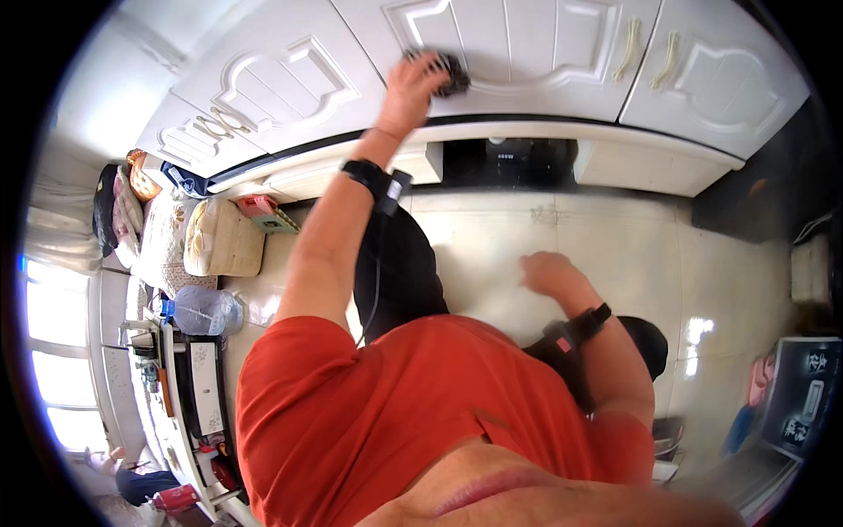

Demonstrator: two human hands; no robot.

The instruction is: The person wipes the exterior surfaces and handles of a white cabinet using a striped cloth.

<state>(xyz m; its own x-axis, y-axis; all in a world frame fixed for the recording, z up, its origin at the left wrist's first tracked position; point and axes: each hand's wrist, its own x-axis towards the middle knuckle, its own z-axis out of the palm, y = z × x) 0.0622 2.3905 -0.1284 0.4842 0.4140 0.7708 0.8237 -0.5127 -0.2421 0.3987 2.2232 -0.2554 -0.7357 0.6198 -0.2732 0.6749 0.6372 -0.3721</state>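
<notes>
My left hand [417, 84] presses a dark, crumpled cloth or scrubber [454, 77] against a white panelled cabinet door [514, 53]. It touches the door's lower left part, on the raised moulding. The dark thing's exact kind cannot be told. My right hand [555, 273] hangs above the pale tiled floor [490, 230], its fingers curled in and slightly blurred, with nothing seen in them. Each wrist wears a black strap with a small device.
Under the doors, an open recess [510, 161] holds a black appliance. A padded stool [224, 237], a large plastic water bottle [204, 309] and a cluttered white table [178, 388] stand to the left. At far right is a printed dark box [803, 395].
</notes>
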